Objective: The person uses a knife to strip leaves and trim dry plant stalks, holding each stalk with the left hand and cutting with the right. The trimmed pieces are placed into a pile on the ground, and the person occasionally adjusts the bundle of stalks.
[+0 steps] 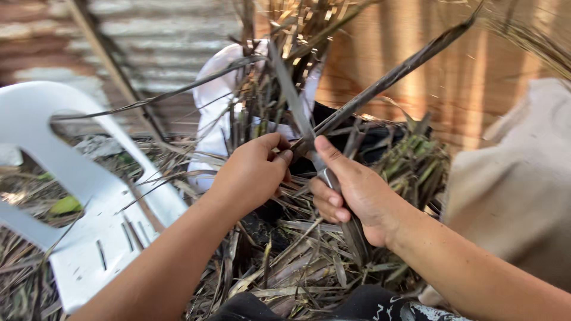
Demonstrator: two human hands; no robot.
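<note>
Palm-leaf midrib (386, 80): long dark strip, runs from the hands at frame centre up to the upper right corner; narrow, stiff-looking, slightly glossy, dried brown-grey.
Knife (295, 104): slim grey blade, crosses the midrib just above the hands and points to upper centre; the handle is hidden in the fist.
Right hand (351, 193): fingers clamped round the knife handle, thumb laid along the blade's base, right of centre.
Left hand (253, 172): fingers together, pinched on the near end of the midrib, just left of the blade and almost touching the right thumb.
Step in hand (judgement): blade appears set against the strip for scraping or stripping. To do it well: keep the blade at a shallow angle, stroke away from the pinching fingers, hold the strip taut, keep the left thumb clear of the edge.
Leaf litter (297, 267): dry blades and stalks heaped on the ground below the hands.
White plastic chair (89, 238): tipped over, lower left.
White sack (214, 101): behind the leaves, upper centre.
Tan cloth (511, 184): right edge.
Corrugated metal sheet (160, 35): upper left background.
</note>
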